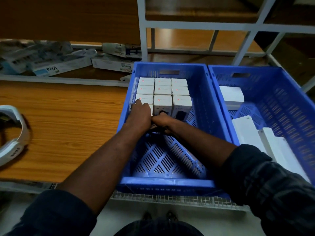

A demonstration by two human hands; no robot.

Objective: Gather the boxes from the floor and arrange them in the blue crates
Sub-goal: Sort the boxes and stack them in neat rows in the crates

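A blue crate (pixel 167 183) stands in front of me on a wooden shelf. Several small white boxes (pixel 162 90) with red logos stand upright in tight rows at its far end. My left hand (pixel 139 114) reaches in at the near-left corner of those rows, its fingers curled over the top of a white box (pixel 151 110) that it mostly hides. My right hand (pixel 164 123) lies low in the crate just right of the left wrist, fingers curled; what they hold is hidden. A second blue crate (pixel 289 106) to the right holds larger white boxes (pixel 232 97).
The near half of the left crate shows bare slotted floor (pixel 158 159). Long printed packages (pixel 51 68) lie on a lower shelf at the back left. A white curved device (pixel 12 133) rests on the wooden shelf top at left. White rack posts (pixel 142 31) rise behind.
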